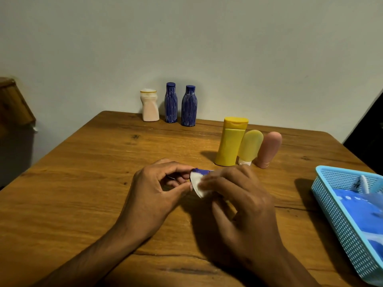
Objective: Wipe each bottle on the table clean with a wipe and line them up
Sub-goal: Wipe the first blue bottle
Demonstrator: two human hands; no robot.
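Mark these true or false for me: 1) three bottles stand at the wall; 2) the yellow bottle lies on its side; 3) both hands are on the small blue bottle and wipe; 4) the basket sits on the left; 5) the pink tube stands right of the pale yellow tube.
1) True: a white bottle and two blue bottles stand in a row at the wall.
2) False: the yellow bottle stands upright.
3) True: the left hand holds the small blue bottle while the right hand presses the wipe on it.
4) False: the basket is at the table's right edge.
5) True: the pink tube stands right of the pale yellow tube.
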